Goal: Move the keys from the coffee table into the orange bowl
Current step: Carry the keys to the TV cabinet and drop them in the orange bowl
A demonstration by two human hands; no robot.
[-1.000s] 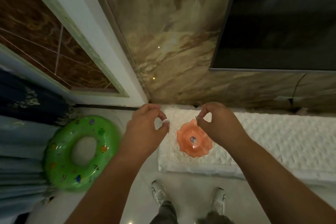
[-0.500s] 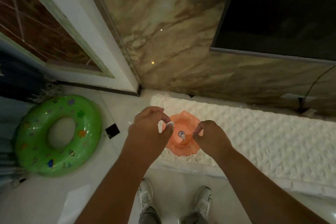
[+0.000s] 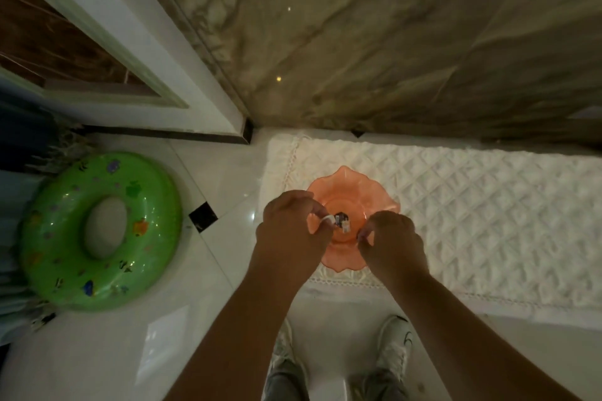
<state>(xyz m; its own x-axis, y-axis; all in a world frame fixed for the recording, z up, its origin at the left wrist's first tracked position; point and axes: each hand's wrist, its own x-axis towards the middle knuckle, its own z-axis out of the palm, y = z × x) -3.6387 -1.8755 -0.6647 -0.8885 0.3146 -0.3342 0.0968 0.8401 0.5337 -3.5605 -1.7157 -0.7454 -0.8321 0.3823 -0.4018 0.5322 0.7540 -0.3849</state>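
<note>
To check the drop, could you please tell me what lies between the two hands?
Head view: the keys, over the orange bowl, between left hand and right hand.

No readable text anywhere; the green swim ring's (image 3: 52,238) small prints seem to be pictures only.

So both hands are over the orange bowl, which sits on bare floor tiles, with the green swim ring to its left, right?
Not the tiles: the head view shows the orange bowl on the white quilted cloth. The left hand and right hand are over it, and the green swim ring lies to its left.
</note>
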